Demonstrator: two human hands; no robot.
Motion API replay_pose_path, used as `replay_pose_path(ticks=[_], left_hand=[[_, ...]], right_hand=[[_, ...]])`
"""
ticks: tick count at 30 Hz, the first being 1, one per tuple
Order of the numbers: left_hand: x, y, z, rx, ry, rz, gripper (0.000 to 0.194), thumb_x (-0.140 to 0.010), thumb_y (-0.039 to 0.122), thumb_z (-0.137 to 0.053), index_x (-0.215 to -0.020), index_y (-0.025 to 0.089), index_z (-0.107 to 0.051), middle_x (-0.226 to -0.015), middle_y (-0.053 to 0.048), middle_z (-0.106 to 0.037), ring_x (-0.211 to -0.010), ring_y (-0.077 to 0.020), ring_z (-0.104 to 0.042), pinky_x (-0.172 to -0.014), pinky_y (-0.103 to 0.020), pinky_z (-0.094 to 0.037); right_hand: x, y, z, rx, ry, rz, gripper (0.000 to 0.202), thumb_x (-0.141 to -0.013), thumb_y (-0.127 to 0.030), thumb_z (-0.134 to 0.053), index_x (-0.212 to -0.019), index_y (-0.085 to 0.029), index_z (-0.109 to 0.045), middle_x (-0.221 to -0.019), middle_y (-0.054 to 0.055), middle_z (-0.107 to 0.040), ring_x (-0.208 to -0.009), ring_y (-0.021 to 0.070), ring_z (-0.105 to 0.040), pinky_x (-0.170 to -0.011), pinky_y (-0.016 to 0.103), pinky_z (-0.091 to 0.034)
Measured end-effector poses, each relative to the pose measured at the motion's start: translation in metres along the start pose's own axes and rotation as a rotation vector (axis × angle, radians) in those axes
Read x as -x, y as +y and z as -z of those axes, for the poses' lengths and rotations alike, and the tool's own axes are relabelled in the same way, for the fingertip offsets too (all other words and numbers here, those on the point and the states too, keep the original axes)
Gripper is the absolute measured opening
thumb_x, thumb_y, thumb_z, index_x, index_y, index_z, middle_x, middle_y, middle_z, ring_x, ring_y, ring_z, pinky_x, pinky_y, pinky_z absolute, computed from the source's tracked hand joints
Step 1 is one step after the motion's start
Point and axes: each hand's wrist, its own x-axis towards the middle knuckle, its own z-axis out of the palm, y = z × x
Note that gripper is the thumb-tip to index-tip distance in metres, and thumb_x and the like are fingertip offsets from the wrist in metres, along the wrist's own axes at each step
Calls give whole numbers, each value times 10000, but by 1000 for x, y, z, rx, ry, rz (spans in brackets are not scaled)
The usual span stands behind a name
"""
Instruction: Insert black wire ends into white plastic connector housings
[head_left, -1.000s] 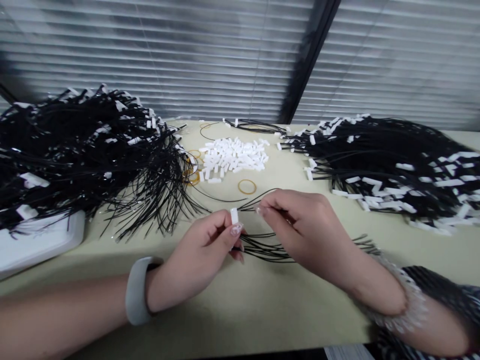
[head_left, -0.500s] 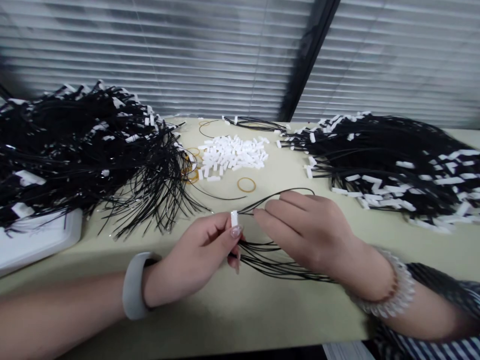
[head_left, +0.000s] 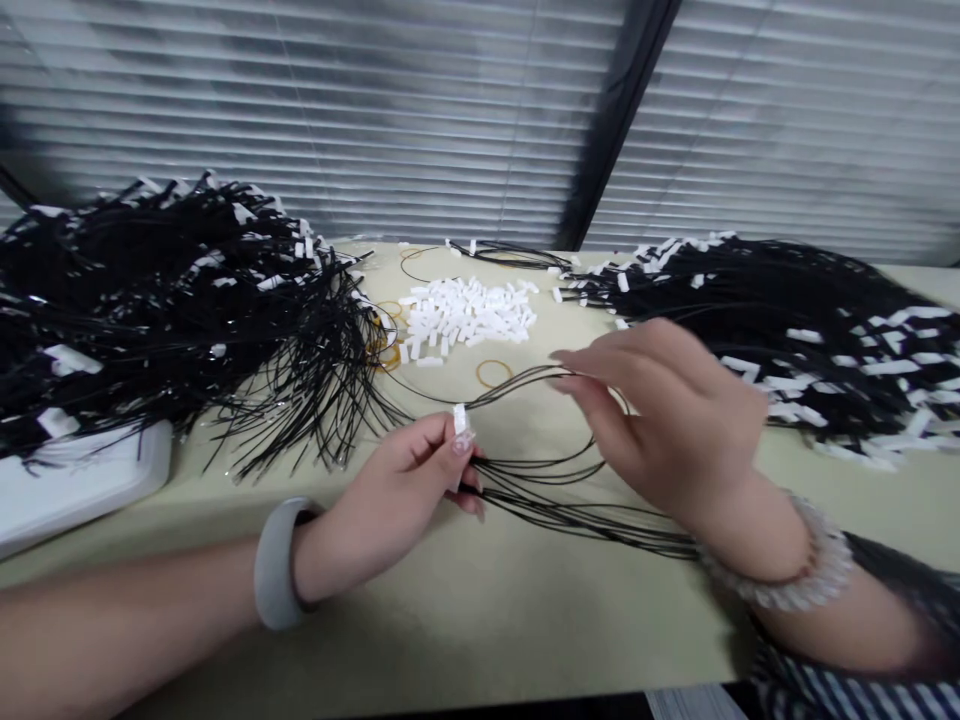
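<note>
Several thin black wires (head_left: 570,520) trail from my left hand (head_left: 397,490), which pinches a small white rectangular block (head_left: 460,418). My right hand (head_left: 667,430) narrowly brackets the upper ones, grip unclear; I'm apparently parting strands, which calls for a steady left pinch.

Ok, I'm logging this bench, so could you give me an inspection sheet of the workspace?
Surface: pale table, no spill seen.
Job's things: white piece and black wires in hand, loose white pieces piled beyond.
Clutter: yellow bands; white plastic object at left.
Grips: left hand pinches the white piece; right hand at the upper wires, pinch unclear.
Cables: left heap and right heap, black with white ends.
Surroundings: blinds behind; other people, nothing seen.
</note>
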Motion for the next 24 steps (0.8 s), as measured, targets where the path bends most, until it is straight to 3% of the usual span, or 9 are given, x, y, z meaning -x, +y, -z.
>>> replay_pose_path(ticks=[1,3,6,8,10,15,19,22,24], left_hand=[[-1,-1,1,30,29,9,242,-857,366,-480,-755,150,-522,-650,33,-517,-570,-79,-549,-586,-224,-476],[-2,-4,3,71,79,19,244,-853,382,-487,-763,159,-528,-666,32,-524,-578,-80,-553,-602,-237,-484],[-5,-4,3,78,120,15,248,-842,398,-502,-766,164,-535,-707,23,-534,-608,-86,-561,-618,-246,-493],[-5,-3,2,77,136,16,242,-831,399,-521,-770,165,-542,-718,22,-531,-615,-86,-561,-620,-244,-492],[-5,-2,2,82,150,20,238,-822,396,-536,-762,166,-544,-707,26,-522,-598,-82,-554,-609,-240,-487],[-5,-1,1,87,147,17,237,-811,393,-550,-754,163,-545,-698,26,-514,-595,-87,-546,-599,-246,-486],[-4,-1,1,92,161,28,222,-819,376,-541,-766,161,-545,-700,24,-516,-603,-93,-539,-613,-261,-486],[-5,-1,1,103,176,20,212,-833,360,-524,-758,163,-535,-685,28,-520,-605,-95,-546,-618,-262,-475],[-5,-1,1,113,190,20,213,-841,354,-514,-747,163,-528,-665,32,-517,-598,-94,-549,-612,-256,-466]], right_hand=[[-3,0,6,-43,22,-66,52,-774,-136,-573,-796,-178,-552,-727,48,-575,-694,140,-517,-598,275,-405],[-8,0,16,-201,-64,-147,197,-802,-172,-530,-612,-178,-479,-563,9,-471,-552,107,-443,-506,261,-335],[-10,-2,20,-430,-472,-145,373,-839,-197,-464,-485,-164,-349,-447,-39,-306,-430,64,-285,-444,248,-224],[-7,-3,14,-442,-681,-145,350,-850,-211,-454,-508,-158,-395,-480,-32,-380,-460,63,-338,-473,240,-257],[-3,-5,5,-415,-757,-176,288,-857,-208,-445,-576,-158,-486,-572,-13,-493,-549,76,-431,-541,236,-315],[5,-8,-10,-459,-775,-213,216,-859,-193,-452,-704,-171,-600,-734,-3,-597,-675,80,-505,-641,216,-375],[7,-8,-11,-225,-754,-134,229,-844,-164,-441,-659,-160,-577,-695,16,-565,-659,107,-499,-612,244,-379],[7,1,-6,29,-653,-88,193,-825,-189,-465,-680,-165,-590,-664,30,-572,-630,140,-520,-570,277,-380],[4,9,1,119,-501,-156,144,-808,-210,-501,-752,-169,-627,-658,29,-604,-587,141,-542,-535,280,-387]])
